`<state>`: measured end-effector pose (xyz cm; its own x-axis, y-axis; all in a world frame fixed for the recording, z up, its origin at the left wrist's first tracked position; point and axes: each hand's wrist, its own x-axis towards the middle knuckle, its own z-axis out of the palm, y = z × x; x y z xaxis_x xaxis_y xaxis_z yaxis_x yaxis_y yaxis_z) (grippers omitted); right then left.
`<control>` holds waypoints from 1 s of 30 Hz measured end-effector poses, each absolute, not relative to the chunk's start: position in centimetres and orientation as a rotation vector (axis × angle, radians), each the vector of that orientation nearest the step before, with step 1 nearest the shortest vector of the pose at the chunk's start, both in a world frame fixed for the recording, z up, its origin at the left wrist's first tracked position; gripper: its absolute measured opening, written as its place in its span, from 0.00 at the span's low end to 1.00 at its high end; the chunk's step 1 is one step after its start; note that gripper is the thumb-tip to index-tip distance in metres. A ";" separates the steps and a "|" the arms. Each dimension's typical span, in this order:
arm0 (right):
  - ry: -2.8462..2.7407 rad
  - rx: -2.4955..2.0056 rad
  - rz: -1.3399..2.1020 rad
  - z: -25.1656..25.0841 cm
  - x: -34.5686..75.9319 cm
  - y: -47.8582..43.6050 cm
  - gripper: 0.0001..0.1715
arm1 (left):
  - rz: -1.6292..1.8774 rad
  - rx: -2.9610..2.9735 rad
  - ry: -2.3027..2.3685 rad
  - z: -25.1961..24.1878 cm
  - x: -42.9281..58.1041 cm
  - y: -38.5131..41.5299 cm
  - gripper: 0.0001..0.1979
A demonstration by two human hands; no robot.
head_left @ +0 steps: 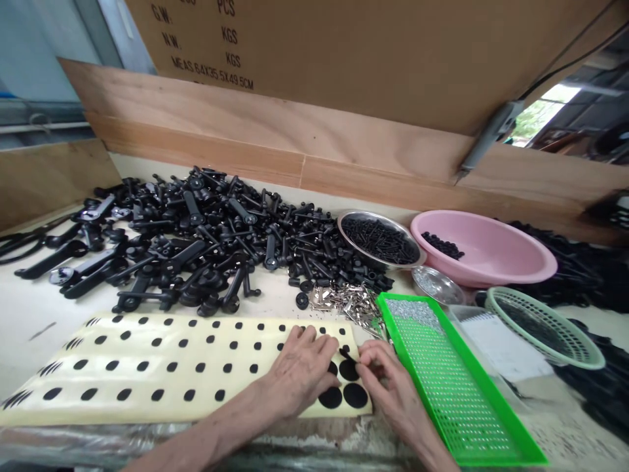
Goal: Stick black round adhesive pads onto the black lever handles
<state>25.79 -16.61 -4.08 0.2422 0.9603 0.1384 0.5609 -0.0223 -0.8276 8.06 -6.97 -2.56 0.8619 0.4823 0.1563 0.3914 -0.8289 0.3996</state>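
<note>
A pale yellow sheet [132, 380] with rows of small black dots lies along the front edge of the table. At its right end are several larger black round stickers [354, 395]. My left hand [301, 367] rests on the sheet with its fingers stretched out, covering some of the dots and part of the large ones. Over the sheet's right edge, my right hand [388, 380] has thumb and forefinger pinched on a thin black sticker [346, 356], which seems partly lifted from the sheet.
A big heap of black plastic crank-like parts [196, 229] covers the back left. Small metal pieces [356, 305] lie behind the sheet. To the right stand a green tray [466, 387], a metal bowl [381, 262], a pink basin [506, 246] and a pale green basket [587, 351].
</note>
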 end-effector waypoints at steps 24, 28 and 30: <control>-1.114 -1.556 0.827 -1.1 17.0 -9.2 0.19 | 0.854 1.015 0.912 -0.1 0.6 -5.0 0.09; -1.116 -1.581 0.822 -1.9 16.6 -8.7 0.19 | 0.894 0.994 0.954 -0.6 0.2 -4.6 0.10; -1.101 -1.585 0.839 -2.1 16.3 -8.4 0.19 | 0.907 0.973 0.959 -0.7 0.0 -4.4 0.10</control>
